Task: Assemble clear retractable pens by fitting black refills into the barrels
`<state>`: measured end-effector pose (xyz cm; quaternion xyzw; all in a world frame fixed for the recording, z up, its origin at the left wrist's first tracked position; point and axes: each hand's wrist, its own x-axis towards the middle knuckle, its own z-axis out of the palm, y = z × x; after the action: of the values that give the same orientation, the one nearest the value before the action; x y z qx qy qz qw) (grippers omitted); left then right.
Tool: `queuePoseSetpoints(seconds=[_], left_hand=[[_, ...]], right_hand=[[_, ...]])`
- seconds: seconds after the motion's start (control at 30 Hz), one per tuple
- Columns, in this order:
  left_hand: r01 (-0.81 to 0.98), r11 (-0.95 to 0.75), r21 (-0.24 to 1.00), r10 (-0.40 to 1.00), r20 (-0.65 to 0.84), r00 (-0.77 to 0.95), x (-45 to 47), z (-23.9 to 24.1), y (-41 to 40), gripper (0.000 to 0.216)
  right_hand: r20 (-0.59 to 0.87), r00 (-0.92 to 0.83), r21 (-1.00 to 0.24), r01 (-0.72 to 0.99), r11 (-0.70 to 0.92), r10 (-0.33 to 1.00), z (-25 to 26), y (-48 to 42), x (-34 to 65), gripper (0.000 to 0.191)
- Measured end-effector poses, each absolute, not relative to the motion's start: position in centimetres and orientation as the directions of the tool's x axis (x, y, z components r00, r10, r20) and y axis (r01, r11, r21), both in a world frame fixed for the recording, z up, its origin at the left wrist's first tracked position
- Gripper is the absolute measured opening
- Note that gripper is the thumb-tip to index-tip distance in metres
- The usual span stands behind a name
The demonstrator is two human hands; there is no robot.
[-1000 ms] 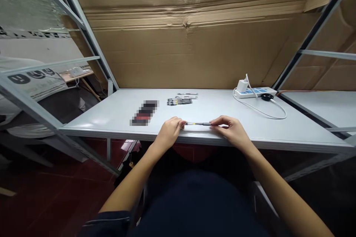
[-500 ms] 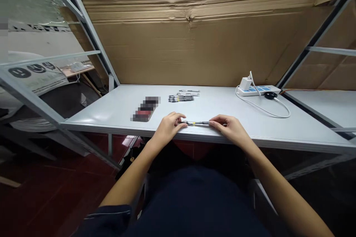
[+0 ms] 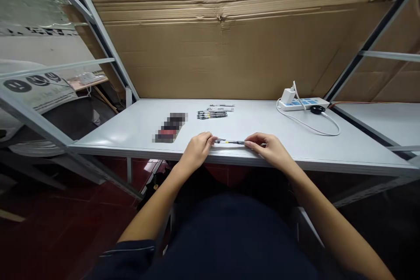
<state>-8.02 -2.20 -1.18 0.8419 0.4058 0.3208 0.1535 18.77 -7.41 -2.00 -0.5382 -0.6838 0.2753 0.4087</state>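
A slim pen (image 3: 231, 142) with a dark grip and a small yellow mark lies level between my hands, just above the table's front edge. My left hand (image 3: 199, 146) is closed, thumb and fingers pinching the pen's left end. At the opposite end, my right hand (image 3: 267, 146) pinches the dark tip part between thumb and fingers. Farther back on the white table (image 3: 256, 118), a bundle of similar pens (image 3: 211, 114) lies side by side. Behind that bundle are a few more thin pens or pen parts (image 3: 221, 107), too small to make out.
Left of the pens lies a blurred-out flat object (image 3: 170, 127), dark and red. At the back right stands a white power strip (image 3: 305, 104) with a plugged-in charger (image 3: 288, 96), a white cable (image 3: 315, 129) and a black round piece (image 3: 317, 109). Cardboard (image 3: 210, 61) walls the back.
My left fingers have closed more tightly around the pen's left end. The pen and both hands sit slightly higher in view, and the whole view has shifted a little.
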Motion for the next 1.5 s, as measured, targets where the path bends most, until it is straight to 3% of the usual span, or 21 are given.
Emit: queuePoseSetpoints(seconds=[0.23, 0.5, 0.77, 0.97, 1.2, 1.4, 1.5], left_hand=[[0.559, -0.648, 0.517, 0.76, 0.401, 0.511, -8.5, -1.0, -2.4, 0.013], [0.549, -0.671, 0.499, 0.741, 0.422, 0.522, -8.3, -1.0, -2.0, 0.04], [0.573, -0.67, 0.472, 0.743, 0.408, 0.531, -8.5, -0.9, -2.2, 0.013], [0.696, -0.609, 0.381, 0.779, 0.452, 0.434, -8.1, -1.9, -2.0, 0.034], [0.813, -0.506, 0.287, 0.805, 0.496, 0.326, -8.6, -2.1, -2.5, 0.032], [0.792, -0.606, 0.073, 0.762, 0.34, 0.552, -8.4, -1.8, -3.2, 0.047], [0.794, -0.607, 0.04, 0.76, 0.321, 0.565, -8.4, -1.7, -3.4, 0.048]], right_hand=[[0.28, -0.1, -0.807, 0.514, 0.29, 0.955, -1.9, -7.6, 18.6, 0.026], [0.285, -0.13, -0.801, 0.512, 0.311, 0.95, -1.9, -7.6, 18.9, 0.028], [0.293, -0.095, -0.796, 0.528, 0.297, 0.951, -2.2, -7.5, 18.8, 0.024], [0.325, -0.035, -0.776, 0.562, 0.287, 0.945, -2.6, -7.4, 19.1, 0.024], [0.401, 0.068, -0.702, 0.664, 0.259, 0.913, -3.4, -7.3, 21.2, 0.022], [0.426, 0.058, -0.646, 0.718, 0.258, 0.903, -3.7, -7.1, 21.9, 0.022], [0.433, 0.05, -0.629, 0.732, 0.262, 0.9, -3.9, -7.1, 21.8, 0.022]])
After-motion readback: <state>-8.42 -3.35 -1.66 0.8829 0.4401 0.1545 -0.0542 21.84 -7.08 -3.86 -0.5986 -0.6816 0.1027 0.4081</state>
